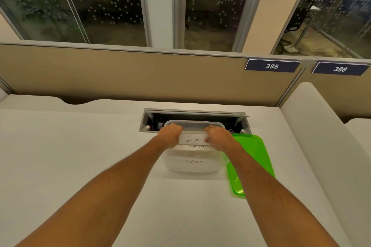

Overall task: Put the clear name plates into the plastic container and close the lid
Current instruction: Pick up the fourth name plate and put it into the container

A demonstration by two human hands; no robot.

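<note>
Both hands reach into the clear plastic container (pixel 192 163) on the white table (pixel 80 156). The left hand (pixel 170 135) and the right hand (pixel 218 138) curl their fingers around the ends of a name plate (pixel 193 139) that says LION. More name plates lie under it in the container. The green lid (pixel 254 158) lies on the table, touching the container's right side.
</note>
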